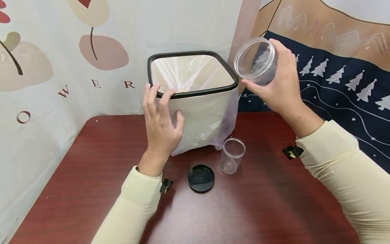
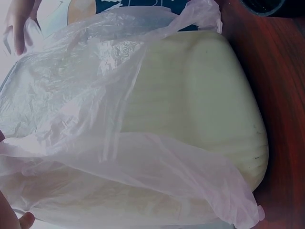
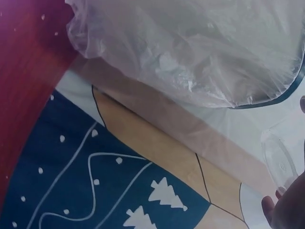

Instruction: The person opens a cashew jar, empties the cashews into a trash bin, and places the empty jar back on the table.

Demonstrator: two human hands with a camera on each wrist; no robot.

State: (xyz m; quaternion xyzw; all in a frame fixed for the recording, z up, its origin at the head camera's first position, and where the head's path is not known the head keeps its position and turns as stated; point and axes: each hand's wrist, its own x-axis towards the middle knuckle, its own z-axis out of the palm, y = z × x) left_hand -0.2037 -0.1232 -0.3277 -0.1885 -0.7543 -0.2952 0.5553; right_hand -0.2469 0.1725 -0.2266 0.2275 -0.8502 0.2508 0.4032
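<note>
A square bin [image 1: 198, 118] with a black rim [image 1: 210, 89] and a thin, pale purple plastic bag [image 2: 95, 95] over it stands at the back of the table. My left hand [image 1: 163, 122] rests its fingertips on the rim's front left part, the thumb held apart. To the right of the bin, raised about rim height, my right hand [image 1: 283, 74] grips a clear plastic jar [image 1: 265, 79], fingers and thumb around its sides. That jar is tilted, its uncapped mouth facing the bin and me. In the right wrist view only part of the jar [image 3: 276, 155] shows.
A second clear jar [image 1: 230, 162], uncapped, stands upright before the bin's right corner. Left of it lies a round black lid [image 1: 201, 179] on the dark red table [image 1: 259, 203]. Printed cloths [image 1: 122, 30] hang behind the table.
</note>
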